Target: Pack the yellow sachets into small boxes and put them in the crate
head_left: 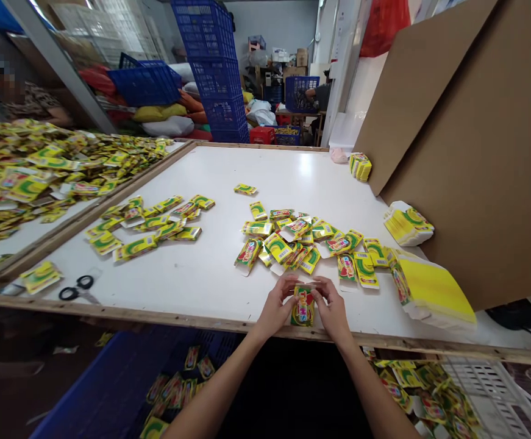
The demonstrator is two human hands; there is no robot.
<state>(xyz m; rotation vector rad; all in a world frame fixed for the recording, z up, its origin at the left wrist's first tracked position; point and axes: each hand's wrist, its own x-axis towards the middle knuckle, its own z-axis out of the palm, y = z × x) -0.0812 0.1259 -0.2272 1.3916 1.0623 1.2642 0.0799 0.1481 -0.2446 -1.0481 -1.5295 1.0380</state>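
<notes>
One carton (pixel 303 310) held between left hand (pixel 275 308) and right hand (pixel 333 310)

At left, one pair of scissors (pixel 80 289) near the wooden front edge (pixel 174 315); beyond, a loose cluster (pixel 150 224), too overlapped to count. Next, bare white table (pixel 205 271), open through to the back. At centre, fingers of both hands closed in on the carton's sides, right by the front edge; behind, a bigger heap (pixel 278 247), likewise uncountable. At right, three stacks (pixel 434 289) beside brown cardboard (pixel 498 171).

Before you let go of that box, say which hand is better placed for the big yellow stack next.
Right, most likely. The right hand, at the right side of the box, is nearer the yellow stack; the left hand, at the opposite side, would probably reach across.
</notes>
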